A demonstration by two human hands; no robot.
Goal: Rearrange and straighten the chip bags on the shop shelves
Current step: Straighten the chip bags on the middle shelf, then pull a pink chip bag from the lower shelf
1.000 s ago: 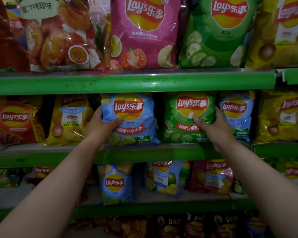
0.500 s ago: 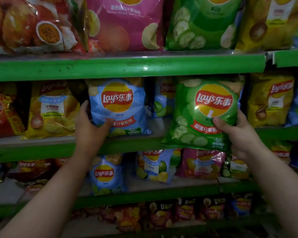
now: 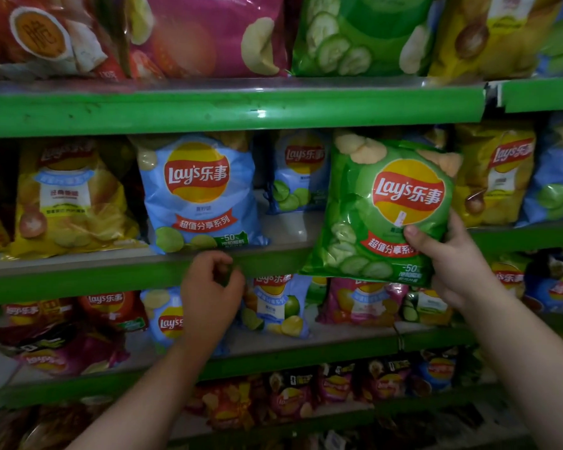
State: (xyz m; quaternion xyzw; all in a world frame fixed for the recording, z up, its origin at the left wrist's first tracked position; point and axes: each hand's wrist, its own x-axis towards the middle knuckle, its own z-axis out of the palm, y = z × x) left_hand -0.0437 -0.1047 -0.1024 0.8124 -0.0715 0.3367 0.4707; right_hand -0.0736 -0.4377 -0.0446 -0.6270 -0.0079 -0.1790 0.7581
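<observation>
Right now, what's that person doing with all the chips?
A person is tidying the chip shelves. The right hand holds a green chip bag by its lower corner, out in front of the middle shelf. The left hand is empty, curled just below a blue chip bag standing on that shelf. Beside the blue bag is a gap with another bag farther back.

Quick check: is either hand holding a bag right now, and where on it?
The right hand grips the green chip bag by its lower right corner, off the shelf. The left hand holds nothing.
</observation>
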